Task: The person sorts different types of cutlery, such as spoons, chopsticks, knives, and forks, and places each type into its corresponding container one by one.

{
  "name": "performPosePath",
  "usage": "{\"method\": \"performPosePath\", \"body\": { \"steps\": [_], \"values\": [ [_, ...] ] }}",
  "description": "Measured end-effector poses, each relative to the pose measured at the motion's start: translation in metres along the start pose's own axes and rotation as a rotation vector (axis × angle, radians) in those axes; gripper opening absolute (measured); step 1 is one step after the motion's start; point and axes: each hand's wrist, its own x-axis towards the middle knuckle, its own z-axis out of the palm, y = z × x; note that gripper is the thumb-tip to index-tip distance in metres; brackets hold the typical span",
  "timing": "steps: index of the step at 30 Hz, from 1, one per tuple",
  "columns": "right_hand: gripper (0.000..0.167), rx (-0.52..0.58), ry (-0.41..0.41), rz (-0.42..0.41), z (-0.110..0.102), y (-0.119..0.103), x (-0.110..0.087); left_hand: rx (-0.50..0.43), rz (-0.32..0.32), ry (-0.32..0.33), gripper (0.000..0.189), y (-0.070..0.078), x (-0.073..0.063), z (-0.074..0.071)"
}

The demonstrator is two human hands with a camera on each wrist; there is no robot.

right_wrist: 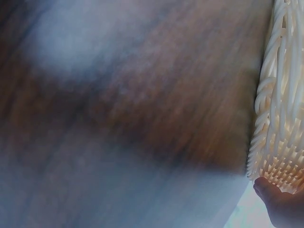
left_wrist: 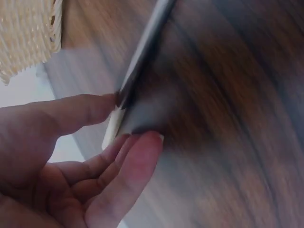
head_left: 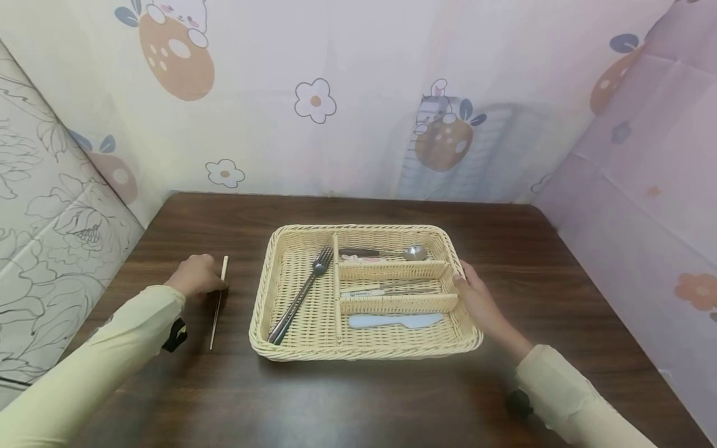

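Note:
At the left, my left hand (head_left: 197, 275) is around the upper part of a thin chopstick (head_left: 217, 311) with a pale end on the dark table. In the left wrist view the thumb (left_wrist: 102, 107) touches the chopstick, while a gap separates it from the index finger (left_wrist: 137, 171). My right hand (head_left: 476, 297) grips the right rim of a cream woven basket (head_left: 358, 353). Forks (head_left: 305, 292) lie slanted in its left compartment. To the right are a spoon (head_left: 414, 252) in the back compartment, thin utensils (head_left: 386, 290) in the middle and a white knife (head_left: 395, 320) in front.
The brown wooden table (head_left: 358, 404) carries the basket near its centre. Behind it hangs a patterned cloth (head_left: 364, 143). Further cloth panels stand along the left (head_left: 50, 205) and right (head_left: 644, 205) sides.

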Motion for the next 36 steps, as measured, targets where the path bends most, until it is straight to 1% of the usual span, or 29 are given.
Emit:
{"method": "performPosePath", "body": {
  "steps": [3, 4, 6, 9, 15, 19, 22, 26, 28, 29, 31, 36],
  "values": [
    [0.055, 0.008, -0.002, 0.009, 0.0, 0.0, -0.001, -0.084, -0.039, -0.047, 0.02, -0.002, 0.003, 0.001],
    [0.055, 0.01, -0.003, 0.009, 0.0, 0.0, -0.001, -0.112, -0.045, -0.054, 0.019, -0.003, 0.004, 0.002],
    [0.055, 0.007, -0.001, 0.009, 0.0, 0.0, -0.001, -0.139, -0.054, -0.058, 0.021, -0.003, 0.007, 0.004],
    [0.054, 0.002, 0.004, 0.004, -0.001, 0.0, -0.001, -0.142, -0.051, -0.058, 0.023, -0.002, 0.01, 0.005],
    [0.054, 0.015, 0.006, 0.006, 0.0, 0.002, 0.0, -0.086, -0.05, -0.073, 0.021, 0.003, 0.009, 0.004],
    [0.053, 0.018, 0.007, 0.0, 0.0, 0.002, 0.001, -0.075, -0.029, -0.063, 0.019, 0.007, 0.007, -0.003],
    [0.053, 0.019, 0.01, -0.008, 0.0, 0.002, 0.001, -0.063, -0.014, -0.055, 0.016, 0.011, 0.006, -0.011],
    [0.053, 0.022, 0.008, -0.012, 0.0, 0.002, 0.001, 0.001, 0.014, -0.038, 0.013, 0.021, 0.005, -0.024],
    [0.054, 0.024, 0.007, -0.011, 0.0, 0.002, 0.0, 0.024, 0.026, -0.029, 0.013, 0.028, 0.004, -0.031],
    [0.054, 0.023, 0.007, -0.009, 0.0, 0.002, 0.0, 0.035, 0.043, -0.019, 0.013, 0.032, 0.003, -0.034],
    [0.054, 0.024, 0.006, -0.005, 0.0, 0.002, 0.0, 0.048, 0.071, -0.008, 0.017, 0.04, 0.004, -0.039],
    [0.054, 0.027, 0.008, -0.002, 0.0, 0.0, 0.0, 0.088, 0.146, 0.012, 0.035, 0.061, 0.006, -0.047]
  ]
}}
